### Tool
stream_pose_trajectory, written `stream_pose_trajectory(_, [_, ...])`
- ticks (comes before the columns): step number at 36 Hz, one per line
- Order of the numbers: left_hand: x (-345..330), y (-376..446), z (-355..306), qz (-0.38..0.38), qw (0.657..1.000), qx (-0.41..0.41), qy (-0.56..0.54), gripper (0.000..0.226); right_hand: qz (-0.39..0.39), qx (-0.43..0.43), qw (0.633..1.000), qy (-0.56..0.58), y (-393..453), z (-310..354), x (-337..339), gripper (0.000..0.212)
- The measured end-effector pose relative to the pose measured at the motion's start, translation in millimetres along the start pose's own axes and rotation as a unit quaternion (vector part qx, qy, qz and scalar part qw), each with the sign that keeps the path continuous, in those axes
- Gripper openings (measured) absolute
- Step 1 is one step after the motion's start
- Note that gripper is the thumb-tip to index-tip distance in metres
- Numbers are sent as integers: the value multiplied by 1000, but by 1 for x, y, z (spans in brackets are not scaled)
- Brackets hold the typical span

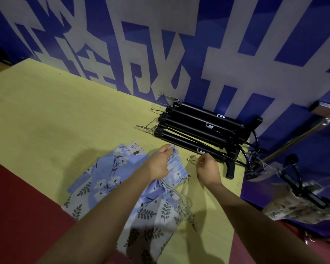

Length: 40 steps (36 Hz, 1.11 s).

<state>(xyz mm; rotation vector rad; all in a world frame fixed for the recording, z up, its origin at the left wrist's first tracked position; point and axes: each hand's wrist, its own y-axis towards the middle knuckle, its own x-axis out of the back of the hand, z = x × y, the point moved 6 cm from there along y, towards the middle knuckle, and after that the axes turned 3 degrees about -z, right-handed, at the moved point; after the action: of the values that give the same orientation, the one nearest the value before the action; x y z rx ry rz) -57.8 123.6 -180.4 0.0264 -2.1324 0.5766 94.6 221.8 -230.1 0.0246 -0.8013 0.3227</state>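
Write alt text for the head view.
The left hand pinches the gathered mouth of a blue floral drawstring bag on a yellow table, while the right hand pinches a thin cord beside it. Black pumps lie stacked against a blue wall behind.

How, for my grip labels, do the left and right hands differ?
The left hand grips the gathered mouth of the blue floral bag; the right hand pinches a thin cord beside it. The left hand lies over fabric, the right hand over the yellow table. Both have curled fingers.
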Motion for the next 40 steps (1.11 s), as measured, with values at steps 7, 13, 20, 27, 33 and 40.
stream_pose_trajectory(7, [17,-10,-4,-32,999,1,12,80,29,26,978,206,-17,49,11,9])
stream_pose_trajectory(13, [42,-25,-11,-63,997,-26,25,78,167,74,961,209,-38,89,0,9])
stream_pose_trajectory(20, [71,-42,-5,-124,990,-24,64,78,91,210,973,21,-47,122,-1,17])
stream_pose_trajectory(27, [79,-44,2,-144,984,-2,108,77,91,233,956,-152,-49,128,-11,42])
stream_pose_trajectory(33, [96,-37,-13,-176,962,-12,208,70,66,224,944,-233,-33,132,0,49])
stream_pose_trajectory(40, [80,-18,-12,-99,976,1,192,70,116,209,968,-76,-18,122,5,34])
